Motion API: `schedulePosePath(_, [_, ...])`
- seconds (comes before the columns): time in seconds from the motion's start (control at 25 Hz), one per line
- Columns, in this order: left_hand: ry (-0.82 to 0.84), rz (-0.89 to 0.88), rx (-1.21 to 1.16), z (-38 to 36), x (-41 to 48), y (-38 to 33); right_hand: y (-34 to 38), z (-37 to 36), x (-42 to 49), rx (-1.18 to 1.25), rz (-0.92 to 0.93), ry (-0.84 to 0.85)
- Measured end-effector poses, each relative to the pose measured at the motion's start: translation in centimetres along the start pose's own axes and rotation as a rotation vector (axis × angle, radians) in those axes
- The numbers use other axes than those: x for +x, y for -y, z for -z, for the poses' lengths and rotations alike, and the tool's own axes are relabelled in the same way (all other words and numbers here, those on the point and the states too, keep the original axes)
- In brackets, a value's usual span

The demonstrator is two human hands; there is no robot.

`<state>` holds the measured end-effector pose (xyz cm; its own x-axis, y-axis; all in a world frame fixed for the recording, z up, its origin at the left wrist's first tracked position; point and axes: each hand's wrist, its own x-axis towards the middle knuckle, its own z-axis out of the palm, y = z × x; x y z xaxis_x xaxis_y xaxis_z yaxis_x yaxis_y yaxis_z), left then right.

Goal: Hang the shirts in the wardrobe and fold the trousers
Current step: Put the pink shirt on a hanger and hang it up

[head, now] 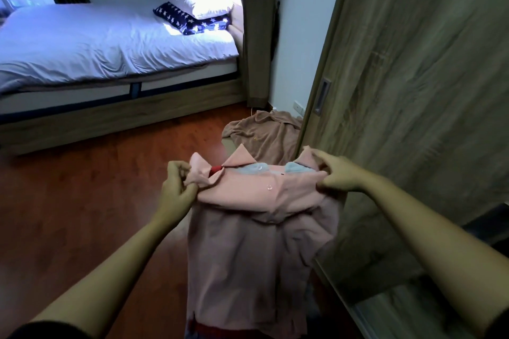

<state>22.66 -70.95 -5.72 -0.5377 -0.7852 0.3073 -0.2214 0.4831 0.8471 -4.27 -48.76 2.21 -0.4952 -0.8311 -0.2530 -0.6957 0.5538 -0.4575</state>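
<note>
Both hands were on the pink shirt [248,242]! The left hand [179,187] had its grip closed on the collar's left end, fingers curled round the cloth. The right hand [337,176] pinched the right shoulder, grip tight. The shirt hung between them above the floor [82,201], just beside the wardrobe door [413,91]. Beyond it a brown garment [264,132] lay crumpled on the floor by the door's bottom edge, with the bed [96,44] well apart.
</note>
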Motion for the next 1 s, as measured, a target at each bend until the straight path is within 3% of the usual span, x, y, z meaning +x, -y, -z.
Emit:
schedulePosePath(0.12, [0.176, -0.093, 0.265, -0.5, 0.3, 0.5, 0.9, -1.9, 0.8, -0.288, 0.072, 0.008])
schedulePosePath(0.2, [0.264, -0.164, 0.480, -0.9, 0.5, 0.0, 1.1, -3.1, 1.1, -0.336, 0.106, -0.061])
schedulePosePath(0.44, [0.167, -0.527, 0.930, -2.1, 1.0, -0.2, 0.9, -4.0, 0.7, -0.259, 0.054, -0.227])
schedulePosePath(0.56, [0.183, -0.238, 0.974, -2.8, 1.5, -1.5, 1.3, -3.7, -0.2, -0.138, 0.108, -0.122])
schedulePosePath(0.6, [0.208, -0.106, 1.004, -2.9, 1.9, -2.0, 1.4, -3.5, -0.4, -0.121, 0.081, -0.052])
schedulePosePath(0.68, [0.286, -0.033, 1.029, -3.1, 2.7, -2.4, 2.0, -3.6, -0.3, -0.045, -0.049, -0.001])
schedulePosePath(0.8, [0.391, -0.049, 0.929, -2.8, 3.4, -3.1, 2.6, -4.1, 0.6, 0.006, -0.149, -0.220])
schedulePosePath(1.0, [0.211, 0.098, 0.843, -1.8, 5.0, -2.5, 3.7, -4.2, 1.6, -0.116, -0.098, -0.313])
